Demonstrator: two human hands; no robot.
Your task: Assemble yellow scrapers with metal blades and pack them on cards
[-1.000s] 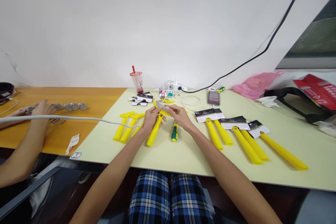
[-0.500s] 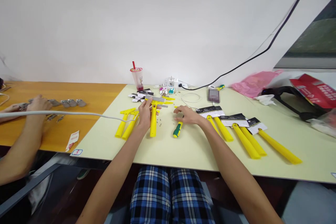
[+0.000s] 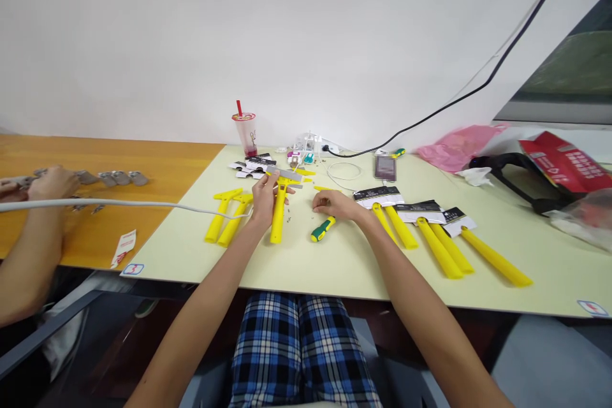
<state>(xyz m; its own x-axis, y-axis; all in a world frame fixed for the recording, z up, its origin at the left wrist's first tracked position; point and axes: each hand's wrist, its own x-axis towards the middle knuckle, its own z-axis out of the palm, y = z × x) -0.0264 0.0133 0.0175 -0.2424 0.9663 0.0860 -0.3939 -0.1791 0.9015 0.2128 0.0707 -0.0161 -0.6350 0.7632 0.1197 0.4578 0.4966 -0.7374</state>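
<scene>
My left hand (image 3: 262,199) is closed around the head of a yellow-handled scraper (image 3: 278,213), whose flat grey blade (image 3: 288,174) lies across the top. The scraper's handle points down toward me. To the right, my right hand (image 3: 332,203) is low over the table with its fingers curled in and the tips together; anything between them is too small to make out. Just below that hand lies a green and yellow screwdriver (image 3: 323,229), apart from the fingers. Several tiny screws (image 3: 289,211) are scattered between the hands. Two yellow scraper handles (image 3: 234,222) rest left of my left hand.
Yellow scrapers with black-and-white cards (image 3: 442,245) lie on the right. Card packs (image 3: 252,166), a drink cup (image 3: 247,135), a power strip (image 3: 310,144) and a phone (image 3: 385,167) stand behind. A white cable (image 3: 143,202) crosses at left, near another person's hand (image 3: 53,183).
My right hand's fingers have drawn together from a spread pose. The screwdriver's handle end has swung slightly. My left hand keeps hold of the scraper; the whole view has shifted a little.
</scene>
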